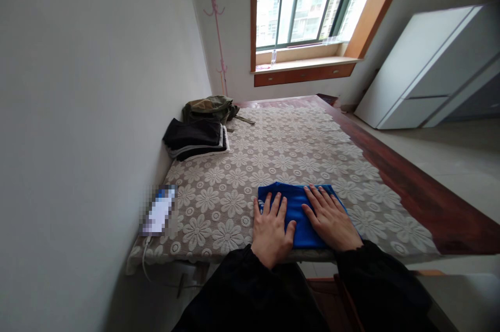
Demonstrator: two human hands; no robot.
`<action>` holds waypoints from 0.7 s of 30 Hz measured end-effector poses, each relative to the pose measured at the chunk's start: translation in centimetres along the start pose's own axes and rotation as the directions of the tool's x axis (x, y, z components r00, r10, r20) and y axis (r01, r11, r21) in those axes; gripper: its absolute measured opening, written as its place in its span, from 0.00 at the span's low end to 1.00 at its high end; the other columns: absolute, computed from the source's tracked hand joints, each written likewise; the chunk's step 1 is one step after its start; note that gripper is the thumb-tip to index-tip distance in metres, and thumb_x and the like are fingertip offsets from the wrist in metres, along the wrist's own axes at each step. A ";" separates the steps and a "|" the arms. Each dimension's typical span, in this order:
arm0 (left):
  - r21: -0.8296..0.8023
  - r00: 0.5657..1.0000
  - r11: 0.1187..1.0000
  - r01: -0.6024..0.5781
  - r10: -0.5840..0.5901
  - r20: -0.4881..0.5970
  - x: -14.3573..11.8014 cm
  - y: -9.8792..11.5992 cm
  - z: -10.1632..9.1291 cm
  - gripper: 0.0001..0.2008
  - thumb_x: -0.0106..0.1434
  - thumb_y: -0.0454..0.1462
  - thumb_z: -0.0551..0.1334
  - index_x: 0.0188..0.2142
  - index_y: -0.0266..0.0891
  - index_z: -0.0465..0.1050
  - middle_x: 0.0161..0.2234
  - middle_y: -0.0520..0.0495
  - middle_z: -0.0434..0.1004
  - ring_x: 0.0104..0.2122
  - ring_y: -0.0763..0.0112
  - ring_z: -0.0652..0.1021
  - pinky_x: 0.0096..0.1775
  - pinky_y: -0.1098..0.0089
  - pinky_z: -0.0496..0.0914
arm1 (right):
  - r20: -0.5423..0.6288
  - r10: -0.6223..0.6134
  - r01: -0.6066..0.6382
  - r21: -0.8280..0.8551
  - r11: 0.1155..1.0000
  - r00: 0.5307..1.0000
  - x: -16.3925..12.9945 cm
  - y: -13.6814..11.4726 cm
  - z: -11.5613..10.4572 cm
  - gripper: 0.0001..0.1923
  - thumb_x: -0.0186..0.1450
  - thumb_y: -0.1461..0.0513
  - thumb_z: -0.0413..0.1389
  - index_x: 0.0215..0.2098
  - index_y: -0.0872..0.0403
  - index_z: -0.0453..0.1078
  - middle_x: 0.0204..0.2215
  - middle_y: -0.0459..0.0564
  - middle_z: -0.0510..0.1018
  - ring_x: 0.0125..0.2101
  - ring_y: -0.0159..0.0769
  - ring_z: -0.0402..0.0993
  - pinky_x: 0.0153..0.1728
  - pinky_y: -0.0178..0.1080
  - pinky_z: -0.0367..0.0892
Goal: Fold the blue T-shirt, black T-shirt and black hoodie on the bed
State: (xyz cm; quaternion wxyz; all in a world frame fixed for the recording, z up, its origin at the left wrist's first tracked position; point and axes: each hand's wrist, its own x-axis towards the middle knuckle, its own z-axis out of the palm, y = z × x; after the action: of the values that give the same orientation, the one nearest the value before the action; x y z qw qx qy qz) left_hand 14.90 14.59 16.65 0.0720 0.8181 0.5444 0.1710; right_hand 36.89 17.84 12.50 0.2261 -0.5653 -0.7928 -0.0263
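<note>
bare left hand (273, 230) and bare right hand (331, 219) flat on folded bright blue fabric (296, 201), cream flower-patterned lace tablecloth (281, 157) beneath, folded black and grey cloth stack (195, 137) at left, olive fabric bag (209, 109) farther back, green-framed glass window (308, 4) at far side

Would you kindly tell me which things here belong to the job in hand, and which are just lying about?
Apparently in use: left hand, right hand, folded blue cloth under both hands.

Apparently lying about: folded dark clothes, backpack, blurred device with cable, bottle.
</note>
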 end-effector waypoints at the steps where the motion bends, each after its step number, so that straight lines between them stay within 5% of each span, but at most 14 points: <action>1: -0.009 1.000 1.000 0.000 0.000 0.001 0.0 0.0 0.0 0.32 0.75 0.53 0.47 0.74 0.44 0.55 0.75 0.48 0.53 0.74 0.51 0.54 0.71 0.36 0.49 | -0.001 0.003 -0.003 0.001 1.000 1.000 0.0 0.0 0.0 0.33 0.75 0.54 0.42 0.77 0.48 0.49 0.73 0.50 0.57 0.72 0.56 0.52 0.70 0.64 0.52; 14: -0.040 1.000 0.999 0.002 -0.002 0.009 -0.1 0.0 -0.1 0.33 0.75 0.53 0.48 0.74 0.44 0.54 0.75 0.49 0.52 0.74 0.52 0.53 0.72 0.37 0.48 | 0.007 0.003 -0.003 -0.028 1.000 1.000 0.1 -0.2 -0.1 0.33 0.75 0.54 0.43 0.76 0.50 0.52 0.73 0.52 0.59 0.72 0.58 0.54 0.70 0.63 0.53; 21: -0.009 0.999 0.999 0.033 -0.032 0.023 -0.2 0.1 -0.1 0.35 0.74 0.54 0.48 0.75 0.41 0.50 0.76 0.49 0.49 0.75 0.54 0.50 0.73 0.42 0.49 | 0.022 -0.047 0.051 -0.214 0.976 0.999 -0.1 0.1 0.3 0.31 0.77 0.56 0.41 0.76 0.57 0.52 0.73 0.57 0.60 0.72 0.55 0.53 0.69 0.60 0.55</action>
State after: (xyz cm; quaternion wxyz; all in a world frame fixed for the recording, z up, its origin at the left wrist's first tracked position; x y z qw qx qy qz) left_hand 14.86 14.36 16.76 0.0846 0.8107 0.5560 0.1629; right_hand 36.91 17.90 12.17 0.1564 -0.5669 -0.8010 -0.1122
